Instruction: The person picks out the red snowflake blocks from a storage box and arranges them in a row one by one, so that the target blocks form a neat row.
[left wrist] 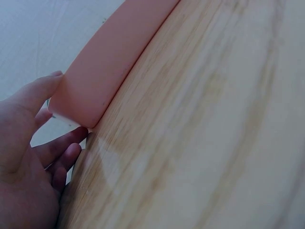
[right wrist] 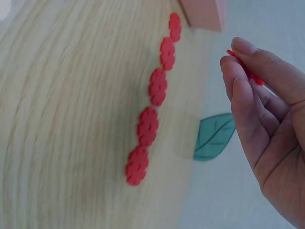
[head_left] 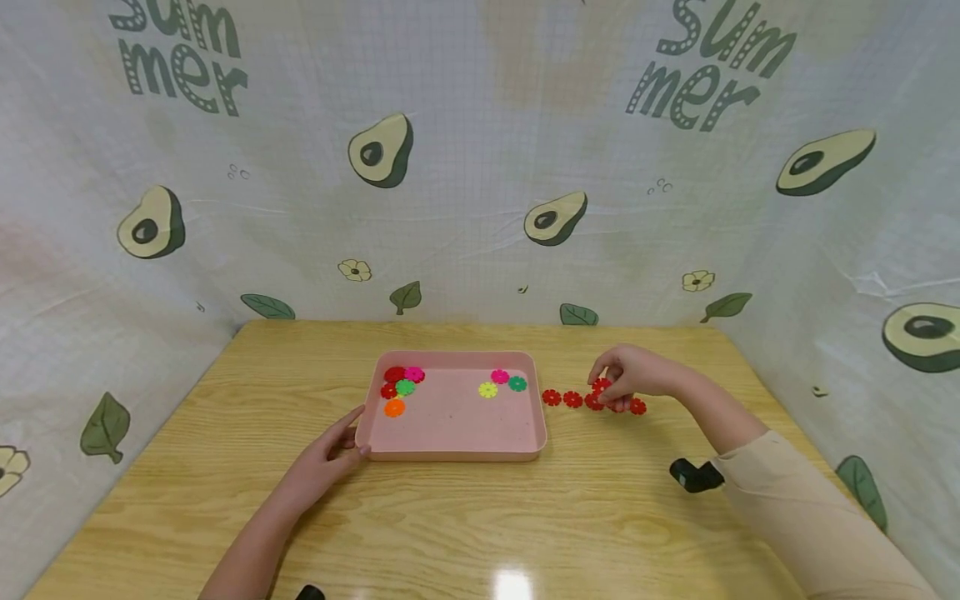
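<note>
Lettering "summer" (head_left: 182, 67) above left grip (head_left: 327, 462) around tray corner (left wrist: 88, 98), right grip (head_left: 636, 371) around red disc (right wrist: 255, 78).

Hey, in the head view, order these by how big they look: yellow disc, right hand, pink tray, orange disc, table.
1. Table
2. Pink tray
3. Right hand
Orange disc and yellow disc come last, too alike to rank.

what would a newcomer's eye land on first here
Probably the pink tray on the wooden table, with bright discs toward both ends. Next, the row of five red discs just right of the tray, and above it the right grip pinching another red disc.
</note>
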`<control>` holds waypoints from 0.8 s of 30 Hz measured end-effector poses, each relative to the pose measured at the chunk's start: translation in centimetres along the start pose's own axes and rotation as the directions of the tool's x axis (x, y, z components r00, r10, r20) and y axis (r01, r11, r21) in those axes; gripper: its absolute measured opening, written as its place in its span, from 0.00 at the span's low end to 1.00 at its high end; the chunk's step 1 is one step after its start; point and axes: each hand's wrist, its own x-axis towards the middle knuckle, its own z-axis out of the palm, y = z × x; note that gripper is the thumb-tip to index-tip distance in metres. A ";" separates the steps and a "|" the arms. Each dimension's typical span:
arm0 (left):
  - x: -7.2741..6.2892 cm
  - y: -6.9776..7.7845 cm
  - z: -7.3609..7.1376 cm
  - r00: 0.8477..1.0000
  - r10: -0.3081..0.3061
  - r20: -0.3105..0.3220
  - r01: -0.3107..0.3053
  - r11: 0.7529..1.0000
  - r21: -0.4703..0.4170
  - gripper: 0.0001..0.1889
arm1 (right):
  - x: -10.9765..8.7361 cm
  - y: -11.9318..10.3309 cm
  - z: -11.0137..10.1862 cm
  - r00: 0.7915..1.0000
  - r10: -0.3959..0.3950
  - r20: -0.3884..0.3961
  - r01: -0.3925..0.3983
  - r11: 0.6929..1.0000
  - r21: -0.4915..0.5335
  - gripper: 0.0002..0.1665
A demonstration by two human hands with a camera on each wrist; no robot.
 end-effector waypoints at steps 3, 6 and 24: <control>0.0 0.0 0.0 1.000 -0.012 -0.002 0.012 1.000 -0.005 0.35 | -0.6 0.9 -0.3 1.000 0.002 -0.013 -0.002 1.000 -0.023 0.17; -0.1 0.2 0.0 1.000 -0.010 -0.002 0.010 1.000 0.000 0.35 | -1.2 1.8 -0.6 0.999 -0.004 -0.037 0.002 0.999 -0.044 0.17; -0.1 0.1 0.0 1.000 -0.002 0.000 0.002 1.000 0.012 0.35 | -3.6 7.2 -1.5 0.986 0.076 -0.148 -0.091 0.991 -0.095 0.13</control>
